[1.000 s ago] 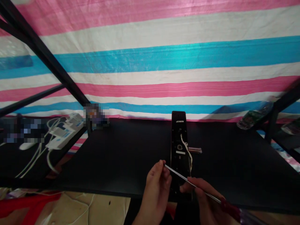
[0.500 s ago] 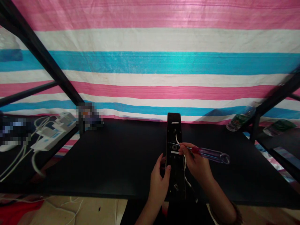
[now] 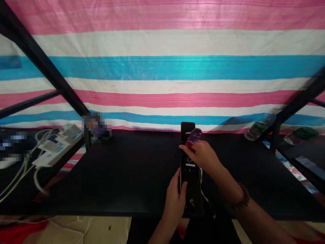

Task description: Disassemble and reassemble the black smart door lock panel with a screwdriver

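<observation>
- Panel (image 3: 194, 183), long, narrow and dark, lies lengthwise on the black table (image 3: 132, 176), its far end toward the striped sheet (image 3: 162, 98) and its near end by the table's front edge.
- The left hand (image 3: 175, 198) is curled at the panel's left edge, thumb on the upper face, fingers along the side and partly hidden.
- The right hand (image 3: 206, 156) is closed around the screwdriver (image 3: 195, 135), whose purplish handle shows above the fist; the tip is hidden, so I cannot tell whether it touches the panel.
- By its look the panel is stiff and fairly heavy, with a smooth face that could slip under a thumb; its long edges offer the surest hold.
- The white cable (image 3: 203, 194) along its right side looks soft and easily strained, a poor place to grip.
- The screwdriver is probably light and rigid, best held by its thick handle.
</observation>
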A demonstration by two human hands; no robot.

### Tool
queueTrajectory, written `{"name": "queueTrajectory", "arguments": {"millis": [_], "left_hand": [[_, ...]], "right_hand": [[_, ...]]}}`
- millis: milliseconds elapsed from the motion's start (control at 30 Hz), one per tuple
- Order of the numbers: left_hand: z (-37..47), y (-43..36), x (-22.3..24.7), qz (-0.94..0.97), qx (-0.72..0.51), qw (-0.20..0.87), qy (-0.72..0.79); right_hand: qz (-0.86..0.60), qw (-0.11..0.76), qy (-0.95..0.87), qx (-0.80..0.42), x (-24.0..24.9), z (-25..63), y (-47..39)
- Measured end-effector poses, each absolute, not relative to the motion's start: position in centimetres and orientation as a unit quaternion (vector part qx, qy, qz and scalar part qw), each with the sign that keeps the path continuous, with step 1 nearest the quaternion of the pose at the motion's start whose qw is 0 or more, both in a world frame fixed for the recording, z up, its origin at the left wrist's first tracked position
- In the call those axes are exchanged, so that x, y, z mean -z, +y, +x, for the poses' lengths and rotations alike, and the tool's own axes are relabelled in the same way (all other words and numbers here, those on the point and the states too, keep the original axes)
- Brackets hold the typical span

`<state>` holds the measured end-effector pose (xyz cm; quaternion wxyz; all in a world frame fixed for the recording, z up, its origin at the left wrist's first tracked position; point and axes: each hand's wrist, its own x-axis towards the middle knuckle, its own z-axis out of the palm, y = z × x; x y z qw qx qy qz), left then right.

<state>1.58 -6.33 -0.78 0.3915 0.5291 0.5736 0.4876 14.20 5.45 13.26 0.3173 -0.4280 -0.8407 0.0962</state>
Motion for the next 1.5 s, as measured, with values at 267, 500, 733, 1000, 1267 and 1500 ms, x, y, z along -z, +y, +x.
{"name": "queueTrajectory", "arguments": {"millis": [267, 500, 733, 1000, 1267, 1500], "left_hand": [[1.8, -6.3, 0.9, 0.526, -0.495, 0.392, 0.570], [1.6, -6.4, 0.6, 0.528, -0.496, 0.396, 0.564], [1.6, -6.4, 0.6, 0.520, -0.496, 0.406, 0.564], [1.6, -5.7, 0.0, 0.463, -0.529, 0.446, 0.554], [1.2, 2.7, -0.6, 0.354, -0.586, 0.534, 0.497], [1.2, 4.7, -0.1, 0.401, -0.584, 0.497, 0.501]], "right_hand": [[-0.313, 0.412, -0.814, -0.264, -11.6, 14.6, 5.5], [-0.440, 0.394, -0.749, -0.301, -11.6, 15.1, 5.8], [-0.397, 0.438, -0.687, -0.423, -11.3, 13.6, 5.5], [-0.432, 0.457, -0.681, -0.375, -10.2, 14.3, 4.4], [-0.457, 0.538, -0.600, -0.375, -8.1, 15.3, 3.3], [-0.506, 0.640, -0.483, -0.318, -5.7, 14.5, 0.3]]}}
